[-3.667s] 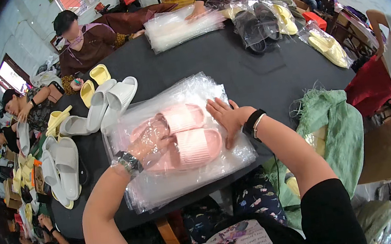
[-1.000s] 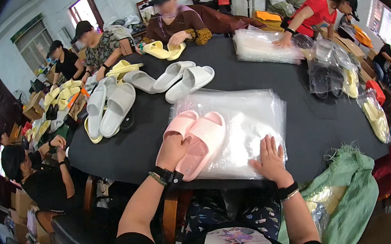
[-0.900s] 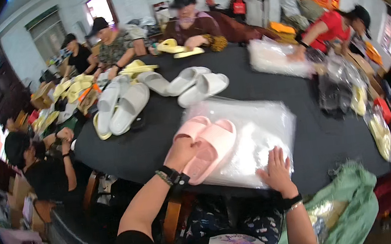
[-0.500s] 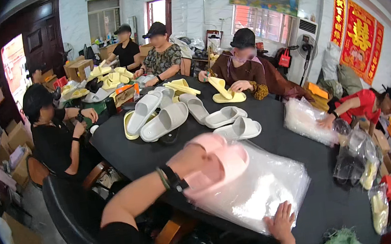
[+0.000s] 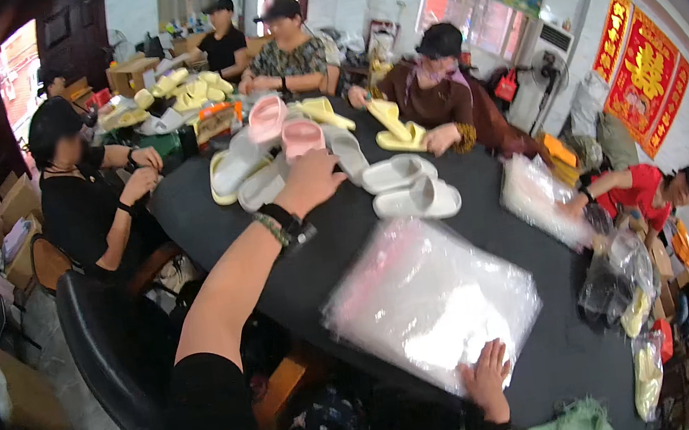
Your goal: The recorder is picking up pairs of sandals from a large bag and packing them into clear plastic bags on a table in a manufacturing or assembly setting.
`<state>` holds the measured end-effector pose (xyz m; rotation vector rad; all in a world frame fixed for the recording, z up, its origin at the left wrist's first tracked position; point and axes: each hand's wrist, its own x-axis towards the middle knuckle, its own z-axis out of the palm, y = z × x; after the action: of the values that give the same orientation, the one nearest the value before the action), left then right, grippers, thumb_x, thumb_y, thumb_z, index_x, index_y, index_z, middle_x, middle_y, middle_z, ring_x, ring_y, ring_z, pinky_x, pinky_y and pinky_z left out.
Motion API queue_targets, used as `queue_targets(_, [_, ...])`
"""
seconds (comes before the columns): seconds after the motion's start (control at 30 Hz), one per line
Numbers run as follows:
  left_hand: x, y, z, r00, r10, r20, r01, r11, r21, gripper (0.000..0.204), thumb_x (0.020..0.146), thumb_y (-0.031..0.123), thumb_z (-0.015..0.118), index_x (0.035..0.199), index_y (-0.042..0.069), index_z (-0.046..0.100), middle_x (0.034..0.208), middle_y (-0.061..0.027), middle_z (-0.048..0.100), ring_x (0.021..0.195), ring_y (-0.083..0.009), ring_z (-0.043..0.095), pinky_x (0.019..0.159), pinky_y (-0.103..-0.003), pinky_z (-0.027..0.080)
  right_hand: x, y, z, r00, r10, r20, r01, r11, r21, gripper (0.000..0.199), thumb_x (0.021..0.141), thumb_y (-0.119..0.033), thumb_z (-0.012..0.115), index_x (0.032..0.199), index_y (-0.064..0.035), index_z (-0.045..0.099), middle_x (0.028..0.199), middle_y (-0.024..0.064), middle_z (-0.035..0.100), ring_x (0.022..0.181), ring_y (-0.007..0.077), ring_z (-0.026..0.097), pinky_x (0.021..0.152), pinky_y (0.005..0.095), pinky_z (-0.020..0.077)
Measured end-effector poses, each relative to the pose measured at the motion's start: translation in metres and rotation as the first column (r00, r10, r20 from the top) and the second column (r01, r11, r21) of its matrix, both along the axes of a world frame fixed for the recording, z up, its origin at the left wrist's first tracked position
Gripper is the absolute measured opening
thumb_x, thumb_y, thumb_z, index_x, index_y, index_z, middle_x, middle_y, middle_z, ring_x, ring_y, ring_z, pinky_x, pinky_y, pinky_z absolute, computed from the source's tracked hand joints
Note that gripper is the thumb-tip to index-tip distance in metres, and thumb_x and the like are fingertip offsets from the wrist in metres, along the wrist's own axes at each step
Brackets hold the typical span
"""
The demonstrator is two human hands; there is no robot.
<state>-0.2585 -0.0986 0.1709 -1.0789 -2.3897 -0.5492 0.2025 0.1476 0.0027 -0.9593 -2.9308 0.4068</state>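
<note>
My left hand [image 5: 318, 179] is stretched far out toward eleven o'clock, its fingers curled over the heel of a pink slipper [image 5: 302, 136]; a second pink slipper [image 5: 267, 118] sits just beyond it, touching at ten o'clock. I cannot tell whether the fingers fully close on the slipper or only press on it. My right hand [image 5: 486, 375] lies flat and open at the near edge of a stack of clear bags [image 5: 431, 301], at five o'clock, fingers spread on the plastic, holding nothing. The bags rest on the black desk [image 5: 485, 223], well apart from the pink pair. Between them, at one o'clock of the bags, lie two white slippers [image 5: 410, 184] side by side. More white slippers [image 5: 238, 164] crowd just left of my left hand. A person in brown [image 5: 447, 101] across the desk holds yellow slippers [image 5: 393, 121].
</note>
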Motion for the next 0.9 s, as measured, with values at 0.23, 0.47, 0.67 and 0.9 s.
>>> queue_targets(0.23, [0.191,0.048,-0.061,0.894,-0.446,0.048,0.446,0.895,0.004,0.06,0.088,0.039,0.065,0.135,0.005,0.052,0.145,-0.0186,0.042,0.14,-0.0377,0.031,0.107,-0.068,0.024,-0.008,-0.007,0.01,1.0,0.005,0.005,-0.005,1.0,0.017,0.094,0.091,-0.054,0.055,0.151,0.0053,0.015,0.161,0.0246,0.008,0.149,0.0411,0.005,0.115,0.0617,0.0058])
queue_targets(0.47, [0.219,0.063,-0.13,0.868,-0.451,0.207,0.484,0.863,-0.146,0.068,0.093,0.052,0.053,0.147,0.012,0.04,0.153,-0.0194,0.033,0.144,-0.0378,0.026,0.112,-0.066,0.016,-0.006,-0.005,-0.003,1.0,0.012,-0.022,-0.01,0.997,0.08,0.094,0.092,-0.058,0.051,0.152,0.0046,0.014,0.16,0.0247,0.011,0.149,0.0401,0.007,0.115,0.0608,0.0071])
queue_targets(0.67, [0.223,0.062,-0.148,0.886,-0.404,0.226,0.453,0.86,-0.237,0.067,0.095,0.056,0.042,0.148,0.015,0.039,0.156,-0.019,0.028,0.145,-0.0385,0.024,0.116,-0.061,0.012,-0.001,-0.008,0.017,1.0,0.005,-0.015,-0.005,1.0,0.02,0.091,0.092,-0.056,0.051,0.152,0.0025,0.017,0.161,0.0233,0.009,0.15,0.0397,0.001,0.115,0.0626,0.0071])
queue_targets(0.9, [0.222,0.064,-0.154,0.888,-0.408,0.213,0.451,0.86,-0.236,0.067,0.095,0.057,0.043,0.148,0.016,0.039,0.156,-0.0188,0.029,0.145,-0.0386,0.024,0.116,-0.06,0.011,0.006,-0.04,0.052,0.988,0.087,-0.129,-0.039,0.941,0.337,0.081,0.091,-0.055,0.055,0.151,-0.0077,0.03,0.16,0.021,0.017,0.147,0.0438,0.013,0.111,0.067,0.0173])
